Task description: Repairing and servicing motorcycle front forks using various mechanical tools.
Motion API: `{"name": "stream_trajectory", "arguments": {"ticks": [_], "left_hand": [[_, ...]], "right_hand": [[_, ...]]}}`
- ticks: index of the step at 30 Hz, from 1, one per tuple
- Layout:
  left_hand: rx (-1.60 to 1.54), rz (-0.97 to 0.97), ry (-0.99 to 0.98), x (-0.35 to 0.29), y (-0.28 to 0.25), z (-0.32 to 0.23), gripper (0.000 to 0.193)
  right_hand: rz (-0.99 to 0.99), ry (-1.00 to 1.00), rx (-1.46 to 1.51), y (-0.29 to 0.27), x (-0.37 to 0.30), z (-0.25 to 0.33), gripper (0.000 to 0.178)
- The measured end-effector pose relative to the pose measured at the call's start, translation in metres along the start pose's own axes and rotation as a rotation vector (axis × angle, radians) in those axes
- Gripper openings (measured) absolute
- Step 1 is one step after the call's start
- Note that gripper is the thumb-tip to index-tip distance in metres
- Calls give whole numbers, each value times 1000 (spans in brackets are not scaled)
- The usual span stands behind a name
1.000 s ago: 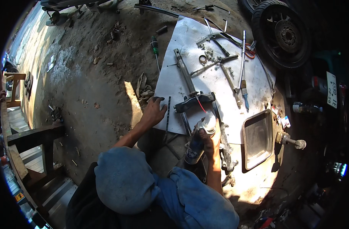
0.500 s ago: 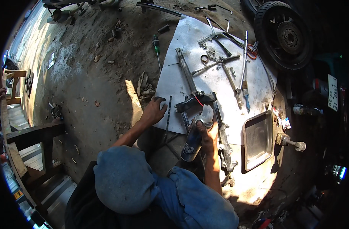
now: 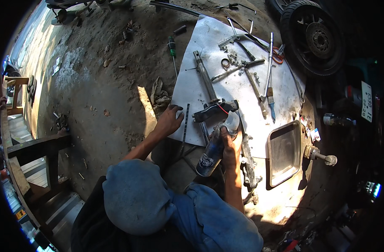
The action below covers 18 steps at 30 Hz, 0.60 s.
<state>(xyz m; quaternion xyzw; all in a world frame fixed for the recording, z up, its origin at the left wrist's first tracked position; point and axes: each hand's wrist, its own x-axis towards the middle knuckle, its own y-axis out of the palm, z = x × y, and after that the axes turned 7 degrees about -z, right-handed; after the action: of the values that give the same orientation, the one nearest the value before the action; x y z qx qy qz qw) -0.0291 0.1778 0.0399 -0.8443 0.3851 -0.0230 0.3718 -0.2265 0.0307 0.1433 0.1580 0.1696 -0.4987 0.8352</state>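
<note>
In the lower centre of the frame, the right hand [image 3: 231, 146] is wrapped around a spray can [image 3: 209, 157], hiding much of its upper side. The can's pale cap [image 3: 232, 122] is hazy. Its red straw [image 3: 222, 109] reaches over the yoke [image 3: 215, 111]; whether it touches cannot be told. The can and right hand partly cover the fork legs [image 3: 249, 161] below the yoke.

Left of centre, the left hand [image 3: 170, 121] lies at the edge of the white sheet [image 3: 185, 92], fingers bent; something dark shows at the fingertips, and whether they hold it is unclear. A thin dark rod [image 3: 186, 126] stands just beside.

Blue cloth [image 3: 137, 197] at the bottom hides the start of both forearms. The right rim sinks into darkness, and a tyre [image 3: 276, 6] is cut off at the upper right.

The widest stretch of floor [image 3: 112, 113] spans from the wooden frame [image 3: 36, 147] at left to the sheet. A gap parts the yoke from the brush [image 3: 271, 107]; the tray [image 3: 284, 155] borders the sheet's lower right.
</note>
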Motion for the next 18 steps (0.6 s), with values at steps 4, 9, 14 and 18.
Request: {"name": "stream_trajectory", "arguments": {"ticks": [4,9,14,18], "left_hand": [[7,-9,19,0,2,2,36],[-6,-12,13,0,1,8,36],[-6,-103,81,3,4,-5,35],[-162,-41,-80,11,-14,-15,34]], "right_hand": [[-30,6,-86,-2,-2,-1,61],[54,77,149,-10,-7,6,66],[-98,-63,73,-54,-46,54,46],[-564,-119,-568,-104,-102,58,67]]}}
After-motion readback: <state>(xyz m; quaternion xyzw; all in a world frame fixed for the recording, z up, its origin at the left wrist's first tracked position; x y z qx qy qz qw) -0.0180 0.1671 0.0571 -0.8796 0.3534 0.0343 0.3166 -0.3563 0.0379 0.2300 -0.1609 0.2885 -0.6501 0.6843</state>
